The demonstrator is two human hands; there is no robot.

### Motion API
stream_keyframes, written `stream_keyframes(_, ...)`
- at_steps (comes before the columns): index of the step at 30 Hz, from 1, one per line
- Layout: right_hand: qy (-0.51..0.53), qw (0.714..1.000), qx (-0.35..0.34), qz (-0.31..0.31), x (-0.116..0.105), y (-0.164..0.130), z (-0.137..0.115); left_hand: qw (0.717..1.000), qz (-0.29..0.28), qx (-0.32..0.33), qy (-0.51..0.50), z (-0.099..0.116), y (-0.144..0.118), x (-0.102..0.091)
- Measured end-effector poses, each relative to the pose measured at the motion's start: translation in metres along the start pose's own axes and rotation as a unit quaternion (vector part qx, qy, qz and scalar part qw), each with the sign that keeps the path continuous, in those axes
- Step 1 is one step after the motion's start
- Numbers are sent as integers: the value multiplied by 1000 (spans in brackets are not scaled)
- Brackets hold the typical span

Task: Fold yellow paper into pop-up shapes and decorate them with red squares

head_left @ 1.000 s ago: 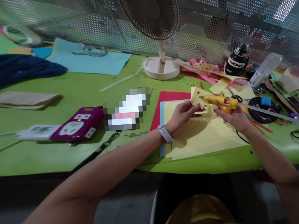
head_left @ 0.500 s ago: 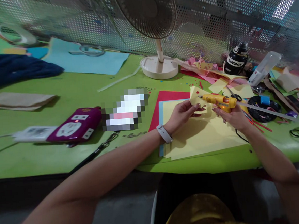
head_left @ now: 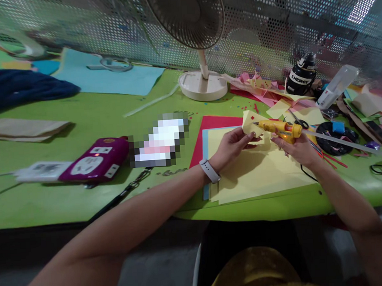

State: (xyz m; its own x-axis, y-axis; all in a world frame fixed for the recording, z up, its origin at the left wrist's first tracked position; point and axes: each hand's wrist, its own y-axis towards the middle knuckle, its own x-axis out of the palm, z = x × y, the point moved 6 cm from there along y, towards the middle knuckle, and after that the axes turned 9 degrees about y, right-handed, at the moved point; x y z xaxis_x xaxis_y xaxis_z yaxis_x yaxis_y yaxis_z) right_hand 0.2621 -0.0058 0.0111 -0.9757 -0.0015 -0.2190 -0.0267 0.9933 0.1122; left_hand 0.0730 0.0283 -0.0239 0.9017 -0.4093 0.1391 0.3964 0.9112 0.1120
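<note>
My left hand (head_left: 232, 146) pinches a small folded piece of pale yellow paper (head_left: 250, 122) above a stack of yellow, blue and red sheets (head_left: 254, 169). A yellow glue gun (head_left: 280, 129) is gripped in my right hand (head_left: 298, 150), its nozzle pointing left and touching the small paper piece. A clear glue stick (head_left: 341, 142) juts out from the gun's back toward the right. A white watch sits on my left wrist.
A white desk fan (head_left: 203, 83) stands behind the sheets on the green table (head_left: 78, 124). A purple power strip (head_left: 96, 160) and a white one lie to the left. Scissors (head_left: 299, 121), paper scraps, a black bottle (head_left: 301, 79) and a white tube crowd the right.
</note>
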Motion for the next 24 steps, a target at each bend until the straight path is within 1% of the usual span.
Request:
stream_keyframes(8,-13,1000,2,2,1,-2,-4,1000,-1,2,0,1,0,0)
stream_keyframes(15,-18,1000,1,8,-1,0,0,1000,3,0,1,-1,1,-1)
stream_keyframes(21,-33,999,-1,-3,1,-1,-1,1000,-1,14,10,-2,1,-2)
stream_keyframes(24,-40,999,6,2,1,-2,-2,1000,0,21,12,-2,2,-2)
